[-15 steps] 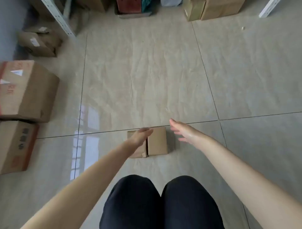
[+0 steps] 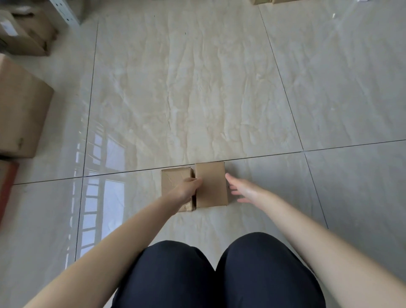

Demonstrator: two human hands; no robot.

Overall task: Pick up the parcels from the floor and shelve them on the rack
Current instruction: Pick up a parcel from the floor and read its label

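Two small brown cardboard parcels lie side by side on the tiled floor in front of my knees. The right parcel [image 2: 211, 184] is plain and slightly taller. The left parcel [image 2: 173, 179] is taped and partly covered by my left hand [image 2: 186, 189], whose fingertips reach into the gap between the two and touch the right parcel's left side. My right hand [image 2: 243, 188] hovers with fingers spread just beside the right parcel's right edge, apart from it. Neither parcel is lifted.
Large cardboard boxes [image 2: 19, 114] stand stacked at the left edge, with more boxes [image 2: 24, 35] behind a grey rack upright [image 2: 66, 13] at top left. Box corners [image 2: 263, 1] show at the top edge. My dark-trousered knees [image 2: 217, 274] fill the bottom.
The view has tilted down and closer to the floor. My left hand has slid onto the gap between the parcels, and my right hand has dropped closer to the right parcel's side.
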